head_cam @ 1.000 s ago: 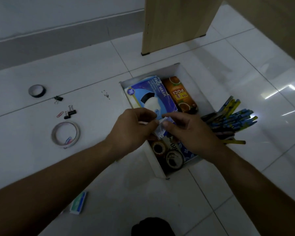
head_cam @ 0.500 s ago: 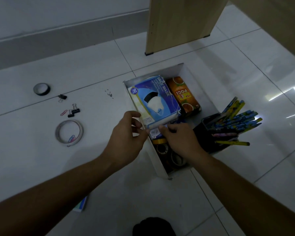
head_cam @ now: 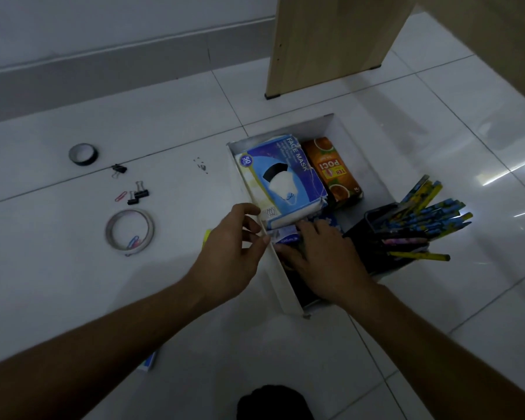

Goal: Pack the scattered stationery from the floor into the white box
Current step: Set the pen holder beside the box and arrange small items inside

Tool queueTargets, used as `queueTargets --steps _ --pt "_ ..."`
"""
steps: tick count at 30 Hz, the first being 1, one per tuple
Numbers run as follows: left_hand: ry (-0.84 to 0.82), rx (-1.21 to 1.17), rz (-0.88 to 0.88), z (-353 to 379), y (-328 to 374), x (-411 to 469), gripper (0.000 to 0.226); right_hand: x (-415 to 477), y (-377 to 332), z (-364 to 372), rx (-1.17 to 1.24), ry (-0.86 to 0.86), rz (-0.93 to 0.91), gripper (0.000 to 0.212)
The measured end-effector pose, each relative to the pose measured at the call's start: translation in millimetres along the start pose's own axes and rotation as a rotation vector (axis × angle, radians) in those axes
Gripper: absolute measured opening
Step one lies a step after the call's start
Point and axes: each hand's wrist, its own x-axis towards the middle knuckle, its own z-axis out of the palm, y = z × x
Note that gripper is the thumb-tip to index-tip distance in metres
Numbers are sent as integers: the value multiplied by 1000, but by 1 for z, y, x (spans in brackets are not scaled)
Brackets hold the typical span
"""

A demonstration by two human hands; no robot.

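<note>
The white box (head_cam: 281,278) stands on the tiled floor, holding a blue face-mask pack (head_cam: 282,174), an orange tea carton (head_cam: 332,171) and a black holder of pens (head_cam: 412,225). My right hand (head_cam: 322,259) is down inside the box, pressing a small blue-and-white packet (head_cam: 285,236) against the near-left wall. My left hand (head_cam: 231,253) is at the box's left wall, its fingertips touching the same packet. On the floor to the left lie a black tape roll (head_cam: 83,154), black binder clips (head_cam: 138,194), a red paper clip (head_cam: 120,196) and a pale tape ring (head_cam: 130,231).
A wooden furniture panel (head_cam: 331,40) stands behind the box. A grey skirting runs along the wall at the back. A small blue-and-white item (head_cam: 150,362) lies on the floor under my left forearm. Tiny dark bits (head_cam: 201,165) lie left of the box.
Both hands have carried the small packet from above the box down into it, the right hand going deeper inside. The view has shifted slightly.
</note>
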Motion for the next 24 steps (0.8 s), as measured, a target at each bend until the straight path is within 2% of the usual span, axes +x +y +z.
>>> queueTargets --steps 4,6,9,13,16,21,24 --pt "-29 -20 -13 -4 -3 -4 35 -4 -3 -7 126 191 -11 51" --pt "-34 -24 -25 -10 -5 -6 33 -7 -9 -13 305 320 -55 42" --pt "-15 -24 -53 -27 -9 -8 29 -11 -29 -21 505 435 -190 25" --pt "41 -61 -177 -58 -25 -15 26 -15 -72 -26 541 476 -420 9" --pt "96 -44 -280 -81 -43 -26 28 -18 -106 -18 536 371 -566 10" --pt "157 55 -439 -110 -82 -61 26 -13 -146 24 320 -75 -531 27" --pt "137 169 -512 -124 -108 -89 26 -14 -160 53 199 -263 -619 33"
